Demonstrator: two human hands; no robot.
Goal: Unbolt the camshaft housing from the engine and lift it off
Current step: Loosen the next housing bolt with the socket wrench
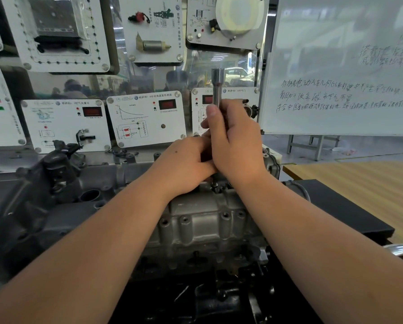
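Above the right hand (pixel 235 141), the upper end of a steel socket tool (pixel 217 86) stood upright, its hollow top free in the air before the instrument panels (pixel 146 118). That hand's grip was clenched round the tool's shaft, thumb laid along it. Just left of and below this grip, the left hand (pixel 184 164) curled in against the right hand's fingers; whether its grip held the shaft or only steadied the other hand could not be told, since its fingertips were hidden. The tool's lower part was covered by both hands, and only a small dark bolt head (pixel 215 184) showed beneath the grip, at the top edge of the camshaft housing (pixel 202 220).

The housing, a grey casting with several empty bolt holes along its near flank, lay directly under the grip, seated on the engine (pixel 55 206). Both forearms crossed over it and hid much of its left and right ends. Lower engine parts sank into shadow and were hard to make out.

Right of the grip stood a whiteboard (pixel 340 66) with blurred handwriting, and below it a wooden worktop (pixel 359 183) offered open room; a black pad (pixel 340 206) lay between it and the engine.
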